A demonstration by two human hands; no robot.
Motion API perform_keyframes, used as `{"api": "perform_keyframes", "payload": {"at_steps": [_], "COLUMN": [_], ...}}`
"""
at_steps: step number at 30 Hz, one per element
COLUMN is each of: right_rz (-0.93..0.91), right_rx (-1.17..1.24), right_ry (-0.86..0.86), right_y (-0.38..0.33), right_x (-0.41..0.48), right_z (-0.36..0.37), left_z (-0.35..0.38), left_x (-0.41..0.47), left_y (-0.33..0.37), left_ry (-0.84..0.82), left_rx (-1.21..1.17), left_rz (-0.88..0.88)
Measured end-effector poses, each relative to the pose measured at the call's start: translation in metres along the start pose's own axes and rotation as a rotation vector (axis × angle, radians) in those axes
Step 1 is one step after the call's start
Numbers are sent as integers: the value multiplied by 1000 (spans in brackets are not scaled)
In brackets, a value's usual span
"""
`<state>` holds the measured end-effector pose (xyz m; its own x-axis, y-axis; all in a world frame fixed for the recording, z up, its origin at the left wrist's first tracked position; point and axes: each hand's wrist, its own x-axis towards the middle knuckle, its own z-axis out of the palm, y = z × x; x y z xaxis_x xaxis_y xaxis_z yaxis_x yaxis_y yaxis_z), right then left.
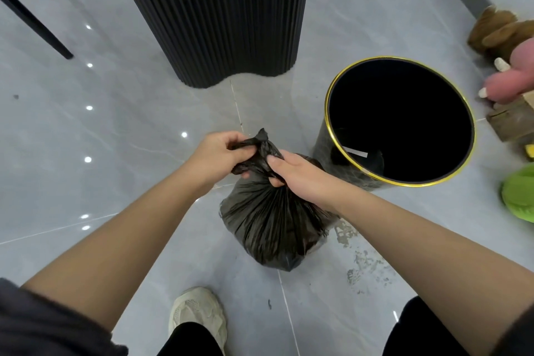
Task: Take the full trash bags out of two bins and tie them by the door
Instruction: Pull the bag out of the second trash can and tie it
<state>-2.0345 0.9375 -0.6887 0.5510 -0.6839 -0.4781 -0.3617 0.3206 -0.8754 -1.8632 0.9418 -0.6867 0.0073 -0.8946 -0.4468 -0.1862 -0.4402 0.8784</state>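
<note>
Bag-tying stage, head view. Black trash bag (268, 225) rests on the grey tile floor (115, 139) directly below the grip, w/ its base just ahead of a pale shoe (199, 315). Left hand (219, 153) pinches a twisted tail of film at the bag mouth, fingers curled round it. Right hand (294, 173) wraps the gathered neck just below and right of that tail, thumb on top. Both grips are narrow and full of plastic, so neither hand is free.

Black bin (326, 150) w/ a gold rim stands right of the grip and close to the bag. Contact between the 2 is hidden by the right hand. A fluted black column (208, 14) stands beyond the grip.

Handling (judged): the film is thin, soft and glossy, pleating in rays from the neck, so it is prob. slippery and easy to tear if snagged. The rounded, bulging body suggests a filled but fairly light load; contents are not visible. Best hold is the bunched neck, where layers stack and fingers can lock. The smooth body below the grip offers little purchase and may stretch.

Writing: no brand or label is legible. 1 white strip (355, 151) inside the bin, right of the grip, shows no readable text. Bin no. 2 and the door are not in view.
</note>
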Motion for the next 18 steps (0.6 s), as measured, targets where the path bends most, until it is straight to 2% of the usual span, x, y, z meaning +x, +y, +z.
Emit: {"api": "perform_keyframes", "payload": {"at_steps": [3, 5, 6, 8, 10, 12, 14, 15, 18], "right_rz": [-35, -34, -17, 11, 11, 0, -11, -16, -45], "right_rx": [-305, -307, -258, -181, -148, -142, -152, -161, -213], "right_ry": [24, 35, 31, 20, 28, 31, 12, 1, -11], "right_y": [6, 10, 11, 10, 11, 10, 9, 9, 8], "right_x": [0, 2, 4, 6, 8, 10, 12, 12, 11], "right_z": [-6, -6, -7, -8, -9, -9, -8, -7, -9], "left_z": [-2, 2, 4, 3, -2, -4, 1, 4, 9], "left_x": [4, 5, 5, -4, -14, -18, -17, -15, -11], "left_y": [-1, -3, -4, -8, -14, -22, -27, -28, -26], "left_ry": [16, 85, 146, 167, 9, -99, -112, -96, -12], "left_rx": [-146, -71, 52, 377, 738, 1062, 1211, 1203, 1012], "left_rz": [-142, -134, -37, 308, 606, 738, 705, 670, 558]}}
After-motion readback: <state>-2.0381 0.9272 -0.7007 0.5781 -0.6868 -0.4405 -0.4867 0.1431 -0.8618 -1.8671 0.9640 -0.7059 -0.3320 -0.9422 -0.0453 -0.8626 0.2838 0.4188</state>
